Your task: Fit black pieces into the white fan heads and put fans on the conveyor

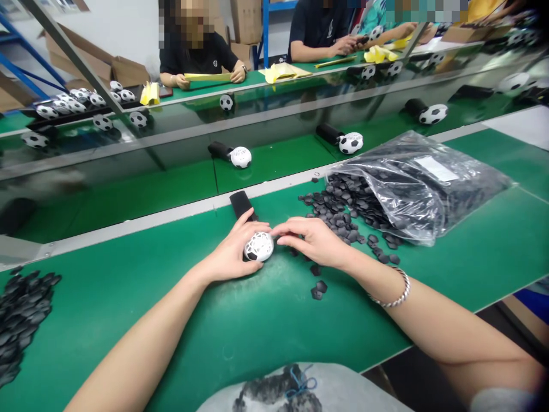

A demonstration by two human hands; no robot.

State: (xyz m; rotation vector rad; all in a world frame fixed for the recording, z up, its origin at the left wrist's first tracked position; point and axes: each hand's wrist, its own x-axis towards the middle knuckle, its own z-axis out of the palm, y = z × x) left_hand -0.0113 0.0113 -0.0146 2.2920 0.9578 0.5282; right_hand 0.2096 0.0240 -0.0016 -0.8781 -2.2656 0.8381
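Observation:
My left hand [231, 250] is wrapped round a white ball [259, 246] with a few black patches, resting low over the green table [171, 309]. A black strap-like piece [241, 205] extends behind the ball toward the rail. Just right of the ball is my right hand [315, 240], thumb and index finger brought close together near its edge; whether something small is between them is hidden. Small black pentagon pieces [318, 290] lie below my right hand, and a larger heap [338, 214] lies behind it.
A clear plastic bag [412, 189] of black pieces lies at the right, and another black pile [26, 320] at the far left. Beyond the metal rail [128, 228], a green conveyor [180, 171] carries football-patterned balls [241, 157]. Several people sit across it.

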